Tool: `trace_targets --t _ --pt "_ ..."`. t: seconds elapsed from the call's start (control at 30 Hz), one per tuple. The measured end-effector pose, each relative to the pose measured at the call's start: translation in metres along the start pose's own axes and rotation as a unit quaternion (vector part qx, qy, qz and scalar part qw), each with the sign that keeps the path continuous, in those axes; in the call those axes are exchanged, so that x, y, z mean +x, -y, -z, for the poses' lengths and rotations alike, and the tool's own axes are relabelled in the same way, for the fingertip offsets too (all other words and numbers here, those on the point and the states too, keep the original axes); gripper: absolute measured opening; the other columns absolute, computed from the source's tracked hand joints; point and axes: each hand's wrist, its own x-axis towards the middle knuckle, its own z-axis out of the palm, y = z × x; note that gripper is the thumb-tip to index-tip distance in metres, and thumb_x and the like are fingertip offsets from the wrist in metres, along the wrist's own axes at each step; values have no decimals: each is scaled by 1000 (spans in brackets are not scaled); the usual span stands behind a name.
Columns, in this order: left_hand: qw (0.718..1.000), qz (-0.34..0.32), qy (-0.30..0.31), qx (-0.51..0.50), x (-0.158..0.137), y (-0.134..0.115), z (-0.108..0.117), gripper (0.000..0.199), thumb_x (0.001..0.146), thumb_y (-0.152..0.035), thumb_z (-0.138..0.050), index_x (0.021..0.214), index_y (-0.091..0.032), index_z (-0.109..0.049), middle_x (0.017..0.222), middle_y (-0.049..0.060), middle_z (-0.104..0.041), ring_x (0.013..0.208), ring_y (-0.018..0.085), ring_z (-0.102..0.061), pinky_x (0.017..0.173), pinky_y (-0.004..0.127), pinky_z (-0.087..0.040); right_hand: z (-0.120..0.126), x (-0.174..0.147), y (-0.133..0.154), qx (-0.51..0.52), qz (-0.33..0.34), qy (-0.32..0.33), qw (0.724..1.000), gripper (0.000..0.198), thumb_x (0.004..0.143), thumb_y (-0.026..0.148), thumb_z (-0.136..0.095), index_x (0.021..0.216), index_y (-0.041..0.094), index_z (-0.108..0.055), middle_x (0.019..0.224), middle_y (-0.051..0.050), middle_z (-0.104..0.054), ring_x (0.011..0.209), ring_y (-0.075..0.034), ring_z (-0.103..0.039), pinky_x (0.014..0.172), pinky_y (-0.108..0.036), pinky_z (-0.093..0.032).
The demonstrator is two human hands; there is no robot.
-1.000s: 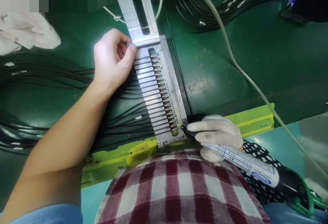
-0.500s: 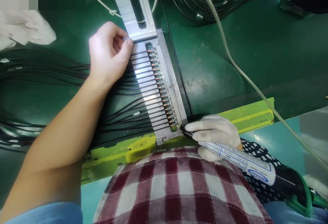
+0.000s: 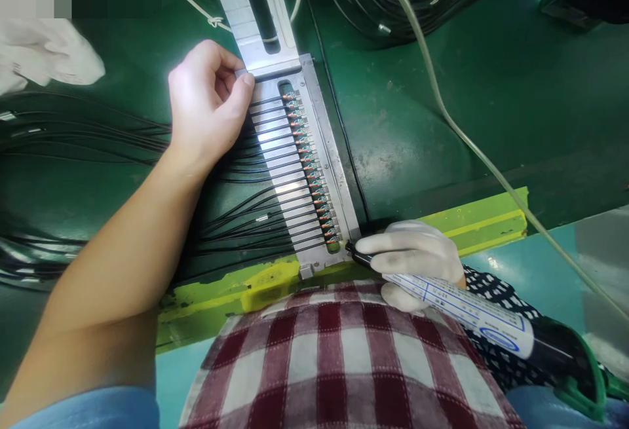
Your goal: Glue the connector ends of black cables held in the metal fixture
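Note:
My bare left hand (image 3: 211,101) is closed at the upper left edge of a metal fixture (image 3: 275,147), its thumb and curled fingers gripping the edge just below the raised slotted cover (image 3: 246,23). A column of small circuit boards with connectors (image 3: 314,173) sits in the fixture's slot, each joined to a black cable (image 3: 270,120) running off left. My right hand (image 3: 417,249), in a white glove, is closed around a labelled dispensing syringe (image 3: 457,311). Its black tip is by the fixture's lower right corner, near the lowest board; I cannot tell whether it touches.
Yellow-green tape (image 3: 481,223) lines the front edge of the green table (image 3: 417,154). A pale hose (image 3: 437,92) crosses at right. Black cable bundles (image 3: 373,29) lie at the back, more at left, beside a white glove (image 3: 63,55).
Hardly anything differs. The right hand and syringe appear shifted very slightly to the right, while the left hand keeps its hold on the fixture edge.

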Motion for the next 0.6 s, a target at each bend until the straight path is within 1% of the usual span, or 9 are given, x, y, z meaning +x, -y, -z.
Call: trace_targets --t 0.13,0.3,0.43,0.6 --pt "1000 -6 -3 4 0 0 0 11 79 -25 -65 82 -16 -59 72 -1 -51 62 8 -44 72 30 -51 -1 -1 -3 19 15 -7 1000 22 79 23 -68 100 17 -65 96 -11 -76 69 -19 -71 56 -31 -55" --pt "1000 -11 1 11 0 2 0 17 81 -32 -65 83 -16 -59 72 -1 -51 62 9 -45 72 30 -52 0 1 -5 15 27 2 1000 17 82 24 -64 98 18 -65 99 -10 -76 64 -17 -69 52 -30 -54" --pt "1000 -7 -2 10 0 1 0 15 80 -29 -64 85 -16 -60 73 -1 -52 63 9 -46 69 28 -50 1 3 -5 11 33 13 999 16 81 26 -64 96 18 -65 97 -10 -76 58 -16 -66 48 -29 -51" --pt "1000 -8 -5 10 0 2 0 13 79 -27 -65 85 -17 -59 73 -1 -52 63 10 -46 70 29 -49 2 4 -4 13 31 14 999 18 82 28 -64 98 19 -64 97 -9 -76 60 -16 -66 49 -29 -52"
